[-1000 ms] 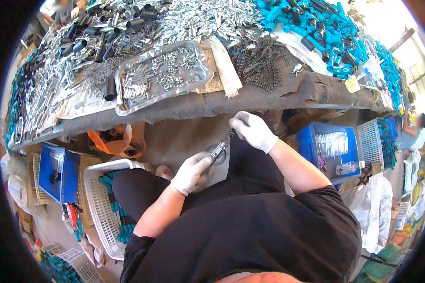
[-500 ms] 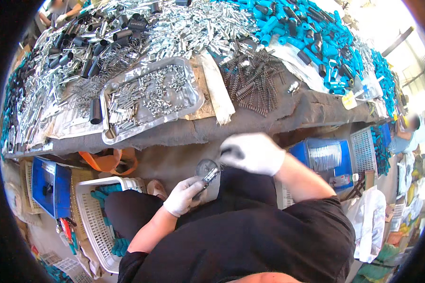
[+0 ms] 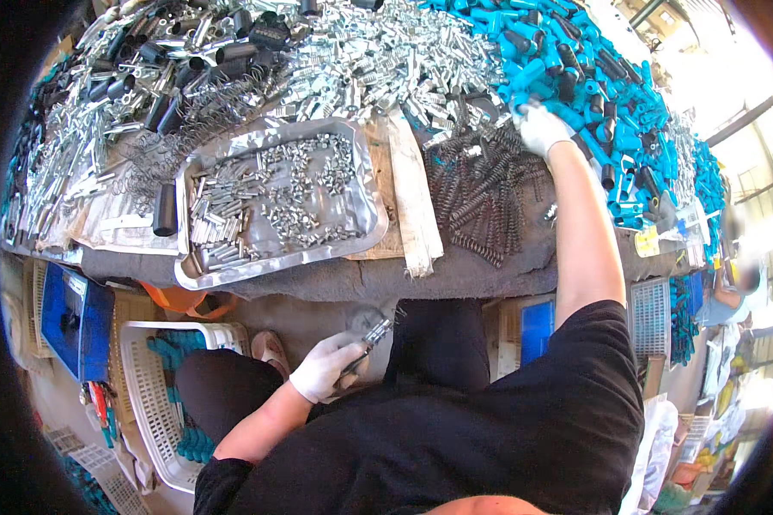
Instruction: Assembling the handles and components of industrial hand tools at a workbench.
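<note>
I've got the metal part (image 3: 375, 334) — slim, shiny silver, darker lower end — in my L grip (image 3: 325, 371), closed round it, below the bench (image 3: 343, 283) edge, btwn the legs (image 3: 438, 348). R grip (image 3: 541, 129) is at the blue parts (image 3: 532, 75); can't tell if it holds any. R forearm (image 3: 588, 227) blocks some bench; dark springs (image 3: 481, 197) beside it, tray (image 3: 275, 270) farther L.

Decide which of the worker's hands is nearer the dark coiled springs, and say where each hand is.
Right. The right hand is beside the upper right edge of the dark coiled springs; the left hand, holding a metal piece, is farther off, lower left in the picture.
</note>
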Action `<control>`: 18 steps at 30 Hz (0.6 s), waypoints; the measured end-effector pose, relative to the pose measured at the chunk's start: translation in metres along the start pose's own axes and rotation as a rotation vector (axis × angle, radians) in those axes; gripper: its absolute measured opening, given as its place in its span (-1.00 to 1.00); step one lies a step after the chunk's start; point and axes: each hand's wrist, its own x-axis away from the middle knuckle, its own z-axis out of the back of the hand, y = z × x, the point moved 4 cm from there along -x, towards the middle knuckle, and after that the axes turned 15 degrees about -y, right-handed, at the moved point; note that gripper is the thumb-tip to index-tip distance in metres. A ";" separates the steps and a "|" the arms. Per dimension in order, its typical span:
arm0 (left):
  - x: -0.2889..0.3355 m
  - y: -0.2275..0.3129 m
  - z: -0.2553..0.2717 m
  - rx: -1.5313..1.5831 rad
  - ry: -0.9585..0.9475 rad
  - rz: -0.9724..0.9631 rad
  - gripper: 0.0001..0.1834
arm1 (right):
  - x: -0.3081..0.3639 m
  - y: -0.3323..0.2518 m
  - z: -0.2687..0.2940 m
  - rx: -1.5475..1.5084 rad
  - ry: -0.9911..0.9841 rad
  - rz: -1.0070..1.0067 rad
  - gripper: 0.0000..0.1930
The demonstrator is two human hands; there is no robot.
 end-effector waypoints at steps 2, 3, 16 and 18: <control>0.000 -0.001 0.003 0.008 -0.007 0.020 -0.76 | 0.016 0.002 0.038 -0.047 0.144 -0.089 -0.68; 0.001 -0.001 0.003 0.009 -0.016 0.032 -0.75 | 0.028 0.003 0.059 -0.142 0.154 -0.151 -0.68; 0.005 -0.012 -0.005 0.187 -0.053 -0.133 -0.71 | 0.265 0.057 0.085 -0.845 0.406 -0.143 -0.55; 0.006 -0.013 -0.007 0.200 -0.068 -0.199 -0.71 | 0.271 0.049 0.053 -1.062 0.430 -0.019 -0.60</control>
